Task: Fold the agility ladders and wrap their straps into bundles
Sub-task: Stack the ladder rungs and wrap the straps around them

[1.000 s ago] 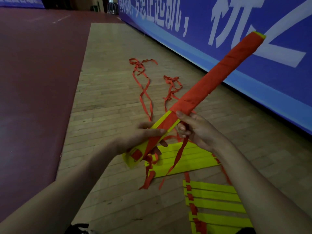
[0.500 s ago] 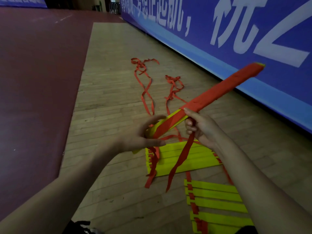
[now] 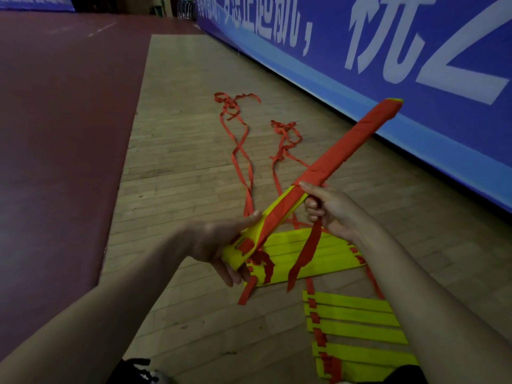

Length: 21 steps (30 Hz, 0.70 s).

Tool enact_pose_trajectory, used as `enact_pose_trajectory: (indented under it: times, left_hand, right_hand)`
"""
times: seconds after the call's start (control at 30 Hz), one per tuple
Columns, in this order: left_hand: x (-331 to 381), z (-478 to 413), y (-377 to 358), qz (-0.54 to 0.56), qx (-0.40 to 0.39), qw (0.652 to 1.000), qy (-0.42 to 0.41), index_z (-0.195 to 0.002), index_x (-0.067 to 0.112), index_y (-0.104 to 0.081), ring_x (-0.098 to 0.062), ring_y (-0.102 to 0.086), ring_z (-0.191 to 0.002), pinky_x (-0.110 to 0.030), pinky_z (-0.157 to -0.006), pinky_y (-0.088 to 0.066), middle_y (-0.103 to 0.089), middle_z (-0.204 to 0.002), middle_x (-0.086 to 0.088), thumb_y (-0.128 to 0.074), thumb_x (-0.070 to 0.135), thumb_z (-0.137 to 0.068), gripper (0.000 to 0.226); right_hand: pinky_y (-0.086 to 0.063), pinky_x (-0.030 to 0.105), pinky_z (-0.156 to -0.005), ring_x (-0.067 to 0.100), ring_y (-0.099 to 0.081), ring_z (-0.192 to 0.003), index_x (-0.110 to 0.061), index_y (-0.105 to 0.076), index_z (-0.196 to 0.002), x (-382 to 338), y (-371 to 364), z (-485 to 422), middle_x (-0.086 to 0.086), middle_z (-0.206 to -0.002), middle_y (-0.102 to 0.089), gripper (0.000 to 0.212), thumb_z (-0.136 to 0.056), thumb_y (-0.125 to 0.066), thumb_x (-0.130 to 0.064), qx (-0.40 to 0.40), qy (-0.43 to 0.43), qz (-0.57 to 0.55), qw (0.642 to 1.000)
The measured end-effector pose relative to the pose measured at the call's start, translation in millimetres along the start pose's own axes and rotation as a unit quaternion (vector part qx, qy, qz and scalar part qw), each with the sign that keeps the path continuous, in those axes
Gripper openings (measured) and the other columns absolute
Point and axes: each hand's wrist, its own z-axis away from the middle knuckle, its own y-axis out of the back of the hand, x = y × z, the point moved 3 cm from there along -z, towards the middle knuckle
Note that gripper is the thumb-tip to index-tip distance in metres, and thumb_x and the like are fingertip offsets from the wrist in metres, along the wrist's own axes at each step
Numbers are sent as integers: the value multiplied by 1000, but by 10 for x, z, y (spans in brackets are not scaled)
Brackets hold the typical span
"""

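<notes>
Red webbing sheathes most of the folded ladder bundle (image 3: 352,145), which slants in the air from 7 o'clock up to 2 o'clock, with bare yellow rungs showing at its lower end. The hands are apart. The left hand (image 3: 213,245) grips that yellow end, thumb on top. The right hand (image 3: 332,212), at mid-bundle, pinches the red strap (image 3: 307,250), whose loose tail hangs toward 6 o'clock. On the wooden floor (image 3: 180,189) below, more yellow ladder rungs (image 3: 357,325) lie at 5 o'clock and loose red straps (image 3: 241,156) trail off toward 12. A blue banner (image 3: 415,92) lines the 2 o'clock side.
</notes>
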Motion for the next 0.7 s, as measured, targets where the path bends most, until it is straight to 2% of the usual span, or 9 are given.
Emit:
enact_pose_trajectory:
  times: [0.13, 0.2, 0.27, 0.4, 0.43, 0.5, 0.6, 0.7]
  left_hand:
    - [-12, -94, -75, 134, -105, 985, -32, -117, 2, -57, -30, -71, -75, -44, -76, -57, -70, -97, -24, -28, 78, -77, 91]
    - [3, -112, -94, 192, -130, 971, -53, -119, 2, -57, -29, -72, -78, -42, -72, -60, -70, -102, -24, -26, 75, -82, 88]
    - [22, -137, -100, 256, -126, 956, -70, -117, 0, -60, -29, -73, -79, -42, -69, -60, -70, -104, -24, -33, 69, -84, 81]
    - [41, -221, -26, 295, -46, 946, -124, -108, 1, -64, -22, -71, -81, -39, -85, -54, -71, -96, -15, -53, 37, -85, 43]
    - [39, -233, 0, 284, -12, 950, -132, -109, 2, -63, -20, -68, -78, -35, -83, -54, -71, -92, -13, -55, 27, -85, 35]
    - [67, -231, 62, 266, 79, 944, -178, -114, 4, -60, -16, -65, -70, -26, -70, -54, -70, -84, -8, -52, 2, -88, 27]
    - [153, -167, 136, 293, 218, 882, -297, -119, 8, -51, -10, -69, -61, -21, -57, -57, -74, -75, -3, -51, -18, -85, 42]
    - [225, -60, 156, 300, 285, 822, -391, -119, 6, -50, -13, -71, -66, -24, -63, -58, -73, -84, -8, -56, -16, -85, 41]
  right_hand:
    - [-26, 17, -39, 3, -26, -34, -16, -51, -72, -15, 3, 19, -8, -43, -37, 26, -98, -51, -19, -19, 6, 6, 1000]
    - [-26, 17, -39, 2, -26, -34, -16, -50, -72, -19, 8, 25, -8, -43, -37, 26, -98, -51, -19, -21, 7, 1, 1000]
    - [-27, 17, -40, 2, -27, -34, -16, -51, -71, -27, 11, 30, -8, -43, -36, 27, -98, -50, -18, -26, 10, -6, 1000]
    - [-27, 18, -40, 3, -27, -35, -17, -54, -72, -20, 23, 36, -7, -44, -37, 26, -97, -51, -18, -41, 9, -1, 999]
    - [-27, 17, -40, 3, -27, -35, -17, -54, -72, -11, 26, 36, -7, -44, -37, 25, -97, -51, -19, -43, 10, 6, 999]
    - [-28, 17, -39, 2, -26, -35, -18, -54, -72, 6, 34, 27, -8, -44, -38, 25, -97, -51, -19, -45, 10, 20, 999]
    - [-29, 17, -39, 2, -27, -35, -18, -54, -72, 22, 41, 8, -8, -45, -38, 25, -97, -51, -20, -46, 9, 25, 999]
    - [-30, 17, -39, 2, -27, -35, -19, -52, -69, 10, 66, -14, -8, -45, -37, 28, -97, -52, -21, -37, 14, 4, 999]
